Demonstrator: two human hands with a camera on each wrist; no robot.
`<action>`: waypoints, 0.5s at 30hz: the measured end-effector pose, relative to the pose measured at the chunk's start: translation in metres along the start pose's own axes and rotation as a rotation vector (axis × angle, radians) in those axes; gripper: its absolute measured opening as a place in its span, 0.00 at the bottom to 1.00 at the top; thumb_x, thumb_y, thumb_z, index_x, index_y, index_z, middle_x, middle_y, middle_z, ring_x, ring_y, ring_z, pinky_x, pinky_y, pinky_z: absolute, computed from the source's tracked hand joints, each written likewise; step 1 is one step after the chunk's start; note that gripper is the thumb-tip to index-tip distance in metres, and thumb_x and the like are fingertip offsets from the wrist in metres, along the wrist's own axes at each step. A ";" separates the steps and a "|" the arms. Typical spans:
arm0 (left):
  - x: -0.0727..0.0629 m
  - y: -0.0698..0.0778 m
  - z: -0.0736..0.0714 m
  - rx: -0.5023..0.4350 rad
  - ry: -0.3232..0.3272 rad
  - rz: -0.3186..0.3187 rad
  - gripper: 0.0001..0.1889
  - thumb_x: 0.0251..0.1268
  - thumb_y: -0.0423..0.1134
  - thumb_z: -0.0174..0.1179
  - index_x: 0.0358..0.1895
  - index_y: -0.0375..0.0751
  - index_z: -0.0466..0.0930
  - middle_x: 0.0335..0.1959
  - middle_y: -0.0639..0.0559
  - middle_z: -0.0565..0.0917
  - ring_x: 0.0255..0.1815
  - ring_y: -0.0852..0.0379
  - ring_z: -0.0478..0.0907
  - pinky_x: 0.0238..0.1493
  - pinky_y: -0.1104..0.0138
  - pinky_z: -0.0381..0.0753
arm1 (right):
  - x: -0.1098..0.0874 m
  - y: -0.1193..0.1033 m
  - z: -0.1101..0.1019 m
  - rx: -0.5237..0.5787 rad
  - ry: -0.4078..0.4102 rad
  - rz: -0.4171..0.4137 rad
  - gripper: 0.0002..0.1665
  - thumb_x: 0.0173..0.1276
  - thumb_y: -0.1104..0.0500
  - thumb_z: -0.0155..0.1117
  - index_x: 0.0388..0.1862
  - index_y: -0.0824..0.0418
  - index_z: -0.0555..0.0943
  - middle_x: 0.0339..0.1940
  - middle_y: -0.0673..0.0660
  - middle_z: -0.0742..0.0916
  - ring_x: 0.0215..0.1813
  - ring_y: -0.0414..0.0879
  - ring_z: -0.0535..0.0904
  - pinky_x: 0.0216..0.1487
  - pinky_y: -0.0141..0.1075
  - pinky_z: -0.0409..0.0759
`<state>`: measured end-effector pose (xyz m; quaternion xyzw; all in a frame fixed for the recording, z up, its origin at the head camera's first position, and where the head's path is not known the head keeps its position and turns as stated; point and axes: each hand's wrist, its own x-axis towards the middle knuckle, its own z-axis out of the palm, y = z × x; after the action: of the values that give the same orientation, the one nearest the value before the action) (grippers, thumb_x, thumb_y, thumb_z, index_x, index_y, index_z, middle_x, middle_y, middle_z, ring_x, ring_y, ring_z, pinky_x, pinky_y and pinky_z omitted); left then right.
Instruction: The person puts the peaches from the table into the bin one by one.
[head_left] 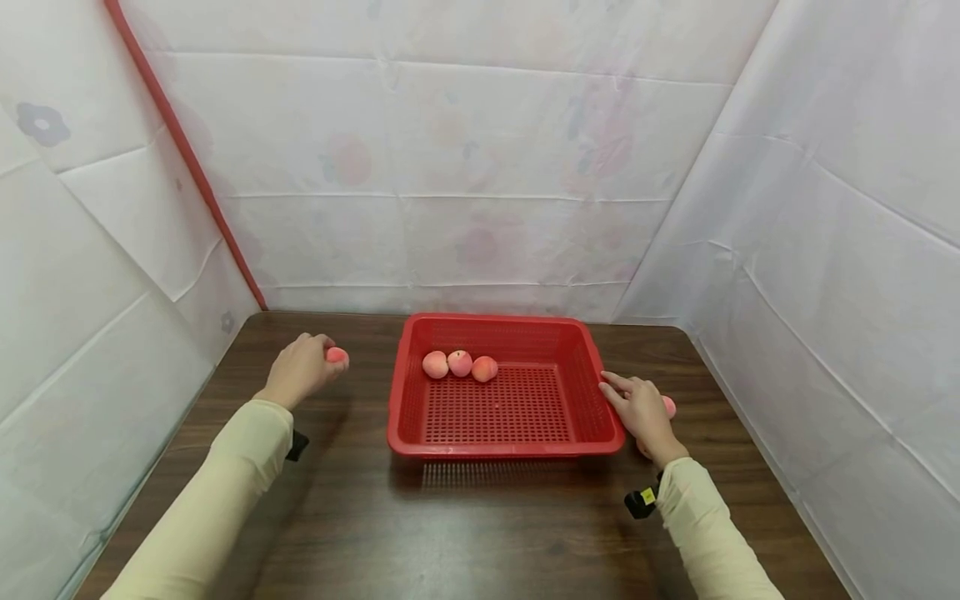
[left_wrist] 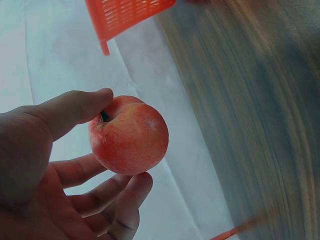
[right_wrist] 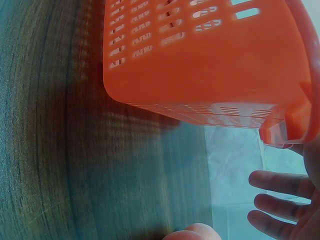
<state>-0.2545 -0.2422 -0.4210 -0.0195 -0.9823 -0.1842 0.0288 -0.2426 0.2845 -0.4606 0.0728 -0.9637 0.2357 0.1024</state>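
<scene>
My left hand (head_left: 296, 367) grips a pinkish-red peach (left_wrist: 131, 136) left of the basket. In the left wrist view its thumb lies by the stem, and fingertips support the underside. The red plastic basket (head_left: 510, 450), with slotted walls, stands mid-table. Three peaches (head_left: 460, 363) sit in a row at its back left. At the basket's right rim is my right hand (head_left: 640, 412), thumb and index fingertips touching it. Its other fingers (right_wrist: 280, 185) stretch out straight beside the wall. Another peach (head_left: 669, 407) shows past this hand, and one more (head_left: 642, 450) is mostly hidden under it.
The dark wood-grain table (head_left: 465, 533) runs under everything. White patterned sheets (head_left: 480, 167) hang at the back and both sides, with a red strip (head_left: 183, 150) down the back left corner. Dark camera units (head_left: 641, 502) sit at the wrists.
</scene>
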 end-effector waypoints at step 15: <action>0.015 0.017 -0.008 -0.028 0.023 0.041 0.25 0.61 0.45 0.62 0.54 0.26 0.77 0.44 0.32 0.81 0.43 0.38 0.79 0.43 0.47 0.77 | 0.001 0.000 0.002 0.013 -0.008 0.035 0.23 0.71 0.52 0.61 0.62 0.57 0.80 0.42 0.68 0.86 0.42 0.57 0.81 0.43 0.48 0.80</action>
<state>-0.2682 -0.2292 -0.4065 -0.0377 -0.9786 -0.1976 0.0437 -0.2435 0.2835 -0.4626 0.0576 -0.9636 0.2434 0.0940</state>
